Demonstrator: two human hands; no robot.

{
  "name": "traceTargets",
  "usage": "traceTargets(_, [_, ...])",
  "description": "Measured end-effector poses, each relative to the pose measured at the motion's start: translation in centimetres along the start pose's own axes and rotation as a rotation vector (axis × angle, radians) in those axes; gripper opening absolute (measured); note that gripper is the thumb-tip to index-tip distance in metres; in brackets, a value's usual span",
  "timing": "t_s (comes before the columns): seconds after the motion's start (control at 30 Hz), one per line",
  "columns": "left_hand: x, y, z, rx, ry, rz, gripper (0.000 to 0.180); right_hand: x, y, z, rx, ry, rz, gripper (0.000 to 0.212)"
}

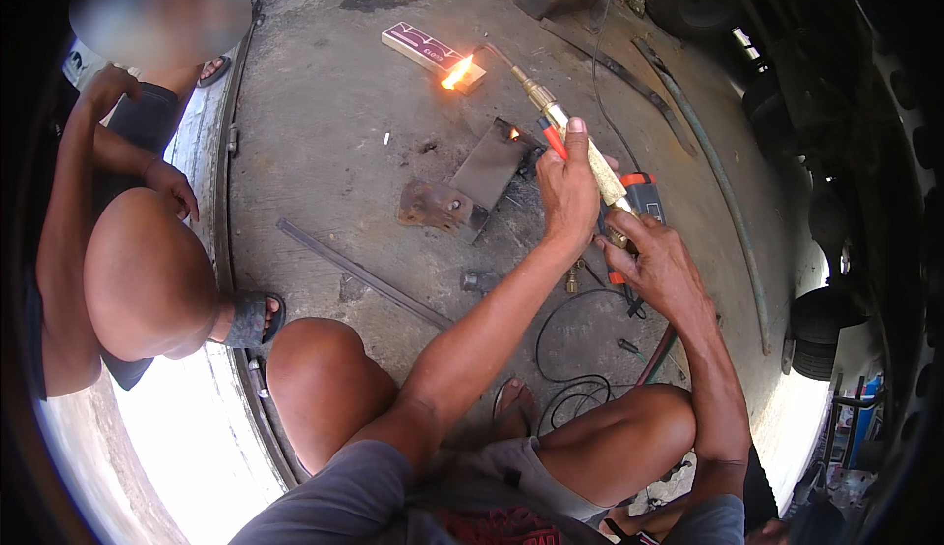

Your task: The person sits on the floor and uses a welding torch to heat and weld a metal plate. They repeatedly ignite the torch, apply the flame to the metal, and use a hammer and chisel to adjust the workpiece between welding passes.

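A brass gas torch [602, 173] slants up and to the left in front of me, a bright orange flame [457, 74] at its thin bent tip. My left hand [570, 191] is closed round its handle, thumb along the top; a small red stick-like piece [554, 138] shows beside those fingers. Lower down, my right hand [657, 262] grips the torch's rear end near the valve. Left of my left hand lies a steel bracket [487, 166] with a rusty end plate [425, 207], and a small orange glow [513, 134] shows at its upper edge.
A purple and white box [423, 45] lies behind the flame. An orange and black device [642, 194] sits beside the torch, with black cables [560, 314] below. A flat metal bar [364, 274] and a long greenish pipe [723, 181] lie on the floor. Another person's knee [147, 270] is at left.
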State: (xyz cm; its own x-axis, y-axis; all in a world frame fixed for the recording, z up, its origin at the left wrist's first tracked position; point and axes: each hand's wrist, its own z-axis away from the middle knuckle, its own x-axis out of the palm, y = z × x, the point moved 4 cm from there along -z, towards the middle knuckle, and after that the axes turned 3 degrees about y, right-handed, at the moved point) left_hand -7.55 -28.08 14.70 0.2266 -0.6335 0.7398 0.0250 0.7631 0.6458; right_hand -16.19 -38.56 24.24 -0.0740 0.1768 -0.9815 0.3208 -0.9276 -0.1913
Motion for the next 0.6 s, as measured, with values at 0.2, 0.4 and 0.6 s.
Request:
traceTargets(0.2, [-6.0, -6.7, -2.4, -0.309, 0.079, -0.162, 0.049, 4.6, 0.6, -1.4, 0.041, -0.292, 0.204, 0.028])
traceTargets(0.4, [-7.9, -8.4, -3.2, -0.417, 0.011, -0.172, 0.045, 7.4, 0.4, -1.6, -0.059, -0.226, 0.325, 0.025])
traceTargets(0.6, [-9.1, -8.4, -3.9, -0.376, 0.005, -0.258, 0.040, 9.7, 0.2, -2.4, -0.082, -0.203, 0.326, 0.026])
